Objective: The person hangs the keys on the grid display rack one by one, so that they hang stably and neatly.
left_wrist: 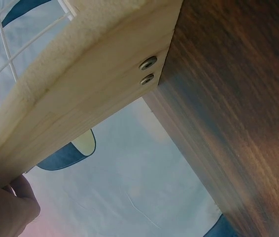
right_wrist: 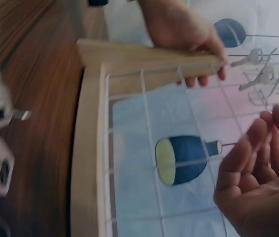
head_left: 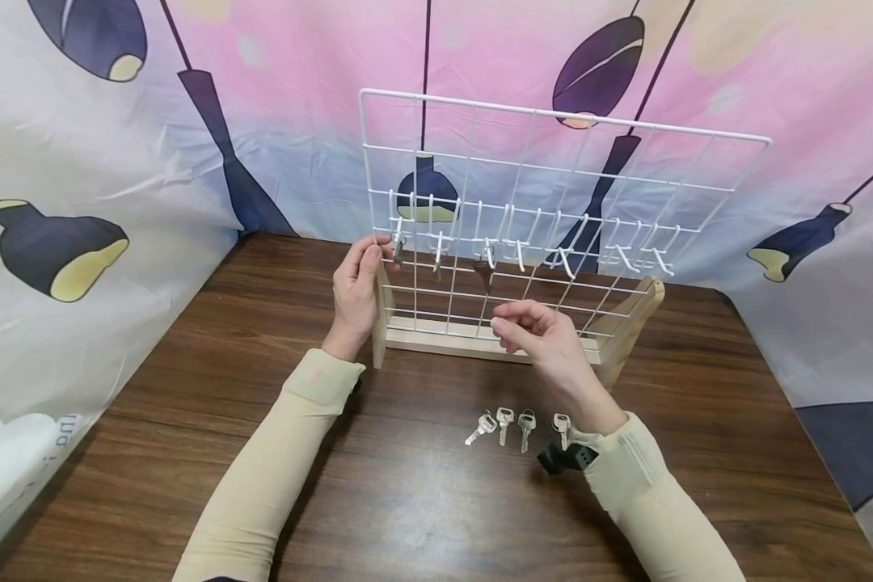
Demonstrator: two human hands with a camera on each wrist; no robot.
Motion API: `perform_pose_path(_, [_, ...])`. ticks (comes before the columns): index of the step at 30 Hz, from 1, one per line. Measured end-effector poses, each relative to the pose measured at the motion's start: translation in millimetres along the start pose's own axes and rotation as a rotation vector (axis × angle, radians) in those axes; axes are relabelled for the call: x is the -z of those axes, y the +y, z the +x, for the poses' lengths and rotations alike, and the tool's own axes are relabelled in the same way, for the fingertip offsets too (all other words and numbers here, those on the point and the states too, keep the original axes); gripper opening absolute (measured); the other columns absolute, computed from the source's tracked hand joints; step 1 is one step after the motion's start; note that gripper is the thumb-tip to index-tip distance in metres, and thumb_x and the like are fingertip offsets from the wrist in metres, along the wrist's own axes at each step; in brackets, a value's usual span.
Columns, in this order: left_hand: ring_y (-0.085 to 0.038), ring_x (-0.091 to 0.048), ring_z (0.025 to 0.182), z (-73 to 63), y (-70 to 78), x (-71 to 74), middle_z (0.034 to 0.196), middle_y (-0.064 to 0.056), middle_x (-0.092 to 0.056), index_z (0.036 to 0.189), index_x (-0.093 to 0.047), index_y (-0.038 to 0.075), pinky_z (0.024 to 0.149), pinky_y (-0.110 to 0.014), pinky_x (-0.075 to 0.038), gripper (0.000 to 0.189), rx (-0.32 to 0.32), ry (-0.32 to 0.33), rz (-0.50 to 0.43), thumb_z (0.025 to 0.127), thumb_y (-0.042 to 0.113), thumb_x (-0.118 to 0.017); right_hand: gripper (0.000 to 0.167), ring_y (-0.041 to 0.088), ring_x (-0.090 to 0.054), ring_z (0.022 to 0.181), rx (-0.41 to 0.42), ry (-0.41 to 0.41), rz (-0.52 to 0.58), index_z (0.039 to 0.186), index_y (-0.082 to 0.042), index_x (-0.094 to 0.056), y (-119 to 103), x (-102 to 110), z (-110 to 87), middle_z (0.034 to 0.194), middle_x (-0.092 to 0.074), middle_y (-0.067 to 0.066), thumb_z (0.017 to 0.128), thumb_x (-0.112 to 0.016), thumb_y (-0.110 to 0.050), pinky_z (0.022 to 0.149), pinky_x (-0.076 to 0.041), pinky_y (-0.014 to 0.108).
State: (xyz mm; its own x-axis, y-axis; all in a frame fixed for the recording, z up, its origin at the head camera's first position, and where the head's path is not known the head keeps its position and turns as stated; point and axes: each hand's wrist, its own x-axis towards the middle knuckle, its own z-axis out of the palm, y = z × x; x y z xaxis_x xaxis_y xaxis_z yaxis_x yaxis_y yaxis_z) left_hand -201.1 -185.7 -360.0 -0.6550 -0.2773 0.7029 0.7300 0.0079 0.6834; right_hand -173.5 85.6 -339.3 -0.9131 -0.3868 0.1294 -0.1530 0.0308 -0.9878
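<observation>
My left hand [head_left: 356,291] grips the left wooden upright of a white wire grid rack [head_left: 567,113], its fingers curled round the wood [left_wrist: 80,79]. In the right wrist view those fingers wrap past the upright's end [right_wrist: 129,54]. My right hand [head_left: 546,339] is in front of the grid's middle, fingers loosely curled, no object showing between thumb and fingertips. Just above its fingertips a key [head_left: 484,276] hangs from a hook. Two more keys, one far left [head_left: 398,252] and one beside it [head_left: 438,260], hang on hooks to the left.
Several silver keys [head_left: 527,430] lie in a row on the brown wooden table [head_left: 407,501], below the right hand. Further white hooks [head_left: 566,263] without keys line the grid's right half. The rack stands on a pale wooden base [head_left: 451,343], with a patterned cloth [head_left: 298,105] behind.
</observation>
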Motion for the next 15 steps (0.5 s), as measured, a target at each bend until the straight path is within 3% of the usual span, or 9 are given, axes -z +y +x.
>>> perform_pose_path(2, [-0.031, -0.06, 0.079, 0.3, 0.1, -0.2, 0.091, -0.002, -0.062, 0.112, -0.051, -0.023, 0.074, -0.031, -0.057, 0.035, 0.002, 0.0, -0.005, 0.103, 0.011, -0.045, 0.02, 0.018, -0.06, 0.071, -0.003, -0.063, -0.15, 0.105, -0.001, -0.068, 6.3, 3.4, -1.6, 0.084, -0.067, 0.003, 0.088, -0.072, -0.013, 0.064, -0.055, 0.027])
perform_pose_path(6, [-0.024, -0.062, 0.078, 0.2, 0.6, -0.3, 0.092, -0.005, -0.062, 0.112, -0.055, -0.018, 0.075, -0.031, -0.057, 0.031, 0.009, 0.009, -0.002, 0.103, 0.009, -0.045, 0.016, 0.017, -0.059, 0.073, -0.023, -0.236, -0.486, 0.097, -0.012, -0.07, 20.6, 6.7, -7.5, 0.084, -0.066, -0.001, 0.088, -0.073, -0.025, 0.064, -0.053, 0.027])
perform_pose_path(9, [-0.02, -0.062, 0.077, 0.0, 0.8, 0.2, 0.092, -0.007, -0.061, 0.111, -0.06, -0.012, 0.074, -0.031, -0.057, 0.027, 0.012, 0.017, -0.005, 0.103, 0.008, -0.044, 0.017, 0.013, -0.058, 0.069, -0.06, -0.363, -0.67, 0.091, -0.017, -0.068, 31.0, 5.8, -13.1, 0.079, -0.064, -0.005, 0.086, -0.074, -0.032, 0.062, -0.052, 0.028])
perform_pose_path(12, [-0.02, -0.063, 0.077, 0.0, 1.0, 0.3, 0.092, -0.006, -0.061, 0.111, -0.06, -0.011, 0.075, -0.032, -0.056, 0.026, 0.014, 0.015, -0.006, 0.103, 0.007, -0.044, 0.02, 0.01, -0.055, 0.061, -0.079, -0.429, -0.811, 0.087, -0.019, -0.066, 39.1, 2.9, -18.2, 0.073, -0.061, -0.009, 0.084, -0.076, -0.036, 0.058, -0.049, 0.029])
perform_pose_path(15, [-0.019, -0.063, 0.077, -0.1, 0.5, 0.2, 0.092, -0.005, -0.061, 0.112, -0.056, -0.016, 0.075, -0.032, -0.056, 0.027, 0.016, 0.008, 0.0, 0.103, 0.006, -0.042, 0.023, 0.008, -0.053, 0.056, -0.077, -0.442, -0.921, 0.083, -0.022, -0.064, 44.6, -0.4, -22.4, 0.069, -0.058, -0.013, 0.081, -0.078, -0.04, 0.059, -0.044, 0.03])
